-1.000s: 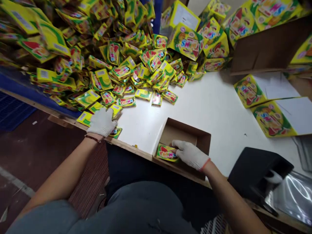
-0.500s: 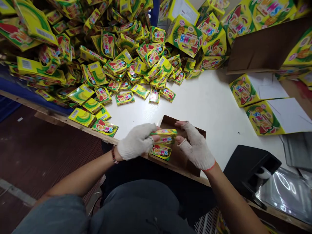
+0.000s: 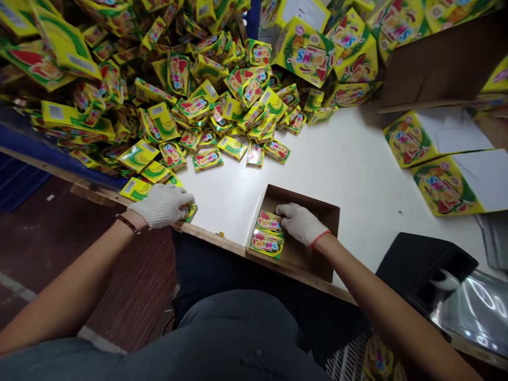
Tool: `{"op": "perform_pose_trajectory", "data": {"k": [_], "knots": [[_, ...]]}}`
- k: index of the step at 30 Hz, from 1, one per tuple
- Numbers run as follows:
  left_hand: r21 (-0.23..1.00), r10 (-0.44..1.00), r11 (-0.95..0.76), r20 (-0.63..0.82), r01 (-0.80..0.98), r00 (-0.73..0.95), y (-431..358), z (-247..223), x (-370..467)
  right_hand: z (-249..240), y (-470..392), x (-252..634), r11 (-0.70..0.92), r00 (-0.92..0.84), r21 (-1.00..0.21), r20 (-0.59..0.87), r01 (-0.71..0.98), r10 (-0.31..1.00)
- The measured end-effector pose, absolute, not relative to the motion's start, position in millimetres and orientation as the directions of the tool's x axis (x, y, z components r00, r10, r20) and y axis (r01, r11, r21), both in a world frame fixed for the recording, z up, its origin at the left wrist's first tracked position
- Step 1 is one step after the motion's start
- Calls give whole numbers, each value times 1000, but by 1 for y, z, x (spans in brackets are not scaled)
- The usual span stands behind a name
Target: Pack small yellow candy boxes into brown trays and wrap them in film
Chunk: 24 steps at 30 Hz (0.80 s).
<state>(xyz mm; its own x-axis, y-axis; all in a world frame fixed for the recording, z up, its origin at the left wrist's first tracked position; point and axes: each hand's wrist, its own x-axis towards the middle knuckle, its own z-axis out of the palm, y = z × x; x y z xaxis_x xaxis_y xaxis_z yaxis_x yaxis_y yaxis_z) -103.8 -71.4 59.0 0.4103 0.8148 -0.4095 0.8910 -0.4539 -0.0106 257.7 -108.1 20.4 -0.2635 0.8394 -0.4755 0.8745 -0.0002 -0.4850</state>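
Observation:
My gloved left hand point(image 3: 163, 205) lies over a small yellow-green TWINS box point(image 3: 191, 212) at the table's front edge, its fingers curled round it. Most of that box is hidden under the glove. Inside an open brown cardboard tray point(image 3: 331, 238), my gloved right hand point(image 3: 302, 223) has its fingertips closed on the right end of a TWINS box point(image 3: 269, 222). Against this box, on the near side, lies a second TWINS box point(image 3: 266, 243), flat in the tray's left end.
A big heap of small TWINS boxes point(image 3: 159, 121) covers the table's left and back. Larger printed cartons point(image 3: 305, 53) stand behind, and two with white sides point(image 3: 448, 185) lie at right. A black tape dispenser point(image 3: 416, 270) sits near the right front edge.
The box held between my hands now lies in the tray beside the other one, under my right fingers. My left hand has moved left to another box at the table edge.

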Motion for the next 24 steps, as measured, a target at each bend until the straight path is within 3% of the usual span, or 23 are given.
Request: {"op": "perform_pose_trajectory", "data": {"k": [2,7,10,12,15,17,20,22,24], "knots": [[67,822,-425,-390,903,415,-63,58,-104,14,-106,253,35,-252,-426,-465,904,849],[607,856,-234,-241,759,457,-66,70,-70,10,-110,258,103,-340,-474,-447,875,828],[865,896,-126,-111,486,429,-80,81,-28,27,-117,259,117,-301,-605,-211,787,930],[913,883,-161,-36,375,468,-90,88,2,48,-123,258,143,-235,-737,-22,661,972],[877,833,-335,103,346,544,-97,93,39,79,-131,261,211,-259,-828,83,519,962],[835,827,-425,200,350,526,-94,88,53,90,-134,268,197,-253,-825,68,530,965],[805,872,-445,291,393,393,-77,65,60,79,-135,282,-8,-66,-814,-57,581,996],[832,915,-372,255,411,313,-64,44,61,59,-134,288,-154,33,-802,-166,577,986],[896,940,-244,124,370,318,-56,26,63,39,-129,285,-193,45,-781,-207,594,977]]}}
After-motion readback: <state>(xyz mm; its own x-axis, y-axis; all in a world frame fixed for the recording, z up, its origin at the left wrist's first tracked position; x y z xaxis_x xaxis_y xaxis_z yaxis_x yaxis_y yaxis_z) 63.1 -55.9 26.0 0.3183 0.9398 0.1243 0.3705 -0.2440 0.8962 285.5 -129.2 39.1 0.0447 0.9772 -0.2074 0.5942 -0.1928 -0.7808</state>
